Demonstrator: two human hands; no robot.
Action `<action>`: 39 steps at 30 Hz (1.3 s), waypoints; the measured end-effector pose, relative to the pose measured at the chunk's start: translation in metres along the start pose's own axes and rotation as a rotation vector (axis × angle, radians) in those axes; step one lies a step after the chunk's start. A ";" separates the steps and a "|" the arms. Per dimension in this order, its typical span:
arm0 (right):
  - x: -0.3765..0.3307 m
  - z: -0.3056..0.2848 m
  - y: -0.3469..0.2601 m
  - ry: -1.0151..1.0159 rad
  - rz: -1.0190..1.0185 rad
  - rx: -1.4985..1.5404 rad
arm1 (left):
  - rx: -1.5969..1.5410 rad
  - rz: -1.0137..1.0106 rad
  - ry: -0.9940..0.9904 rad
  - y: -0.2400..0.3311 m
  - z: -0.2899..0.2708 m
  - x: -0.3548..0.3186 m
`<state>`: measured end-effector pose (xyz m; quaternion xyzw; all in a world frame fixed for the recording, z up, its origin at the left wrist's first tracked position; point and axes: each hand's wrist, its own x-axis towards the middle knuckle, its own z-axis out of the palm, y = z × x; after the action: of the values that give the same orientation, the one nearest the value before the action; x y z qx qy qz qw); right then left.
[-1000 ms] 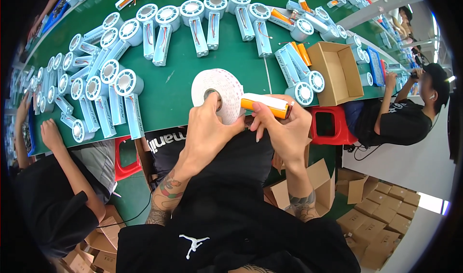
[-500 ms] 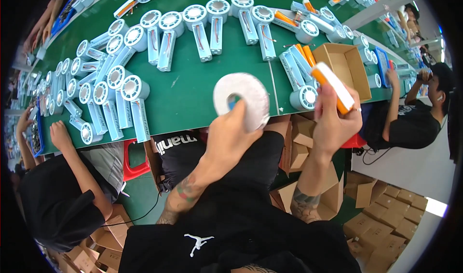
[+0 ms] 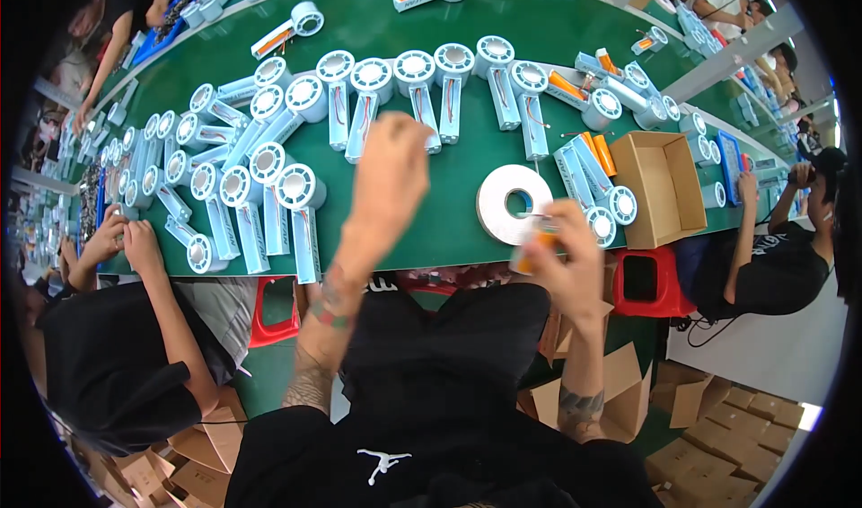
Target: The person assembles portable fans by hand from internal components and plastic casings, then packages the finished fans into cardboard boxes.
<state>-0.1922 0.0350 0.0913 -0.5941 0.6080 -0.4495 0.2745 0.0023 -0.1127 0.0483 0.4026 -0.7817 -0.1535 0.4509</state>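
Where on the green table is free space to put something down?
Bare green table lies along the near edge, between the fan housings and the white tape roll. Another strip runs along the far side. The left end and the area beside the cardboard box are crowded.

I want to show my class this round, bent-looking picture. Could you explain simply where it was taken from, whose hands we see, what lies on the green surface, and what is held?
A wide fisheye camera on a person's head looks down, so straight edges curve. The two forearms rising from below are the wearer's own. The left hand reaches out over the green table, seemingly empty. The right hand holds a small orange piece, blurred. A white tape roll lies flat beside it. Rows of white handheld fans and an open cardboard box lie on the table. Co-workers sit either side.
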 end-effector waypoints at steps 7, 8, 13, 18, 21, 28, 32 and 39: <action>0.091 0.102 0.005 -0.237 -0.092 -0.502 | 0.466 -0.020 -0.374 -0.057 0.005 0.076; 0.098 0.110 0.011 -0.219 -0.134 -0.489 | 0.462 0.035 -0.400 -0.061 0.007 0.080; 0.108 0.118 0.011 -0.306 -0.095 -0.483 | 0.482 0.261 -0.545 -0.077 0.006 0.096; 0.100 0.118 0.025 -0.302 -0.021 -0.386 | 0.530 0.434 -0.741 -0.082 0.005 0.097; 0.098 0.115 0.017 -0.279 -0.053 -0.326 | 0.510 0.499 -0.732 -0.092 0.004 0.093; 0.056 0.102 -0.005 -0.210 -0.178 -0.313 | 0.286 0.420 -0.954 -0.067 -0.011 0.097; 0.015 0.093 -0.009 -0.225 -0.271 -0.375 | 0.366 0.405 -1.029 -0.032 -0.025 0.076; -0.041 0.073 -0.003 -0.243 -0.365 -0.328 | 0.221 0.211 -0.973 -0.005 -0.033 0.021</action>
<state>-0.1212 0.0593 0.0535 -0.7800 0.5181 -0.3123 0.1600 0.0265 -0.1278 0.0751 0.2487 -0.9491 -0.1932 0.0022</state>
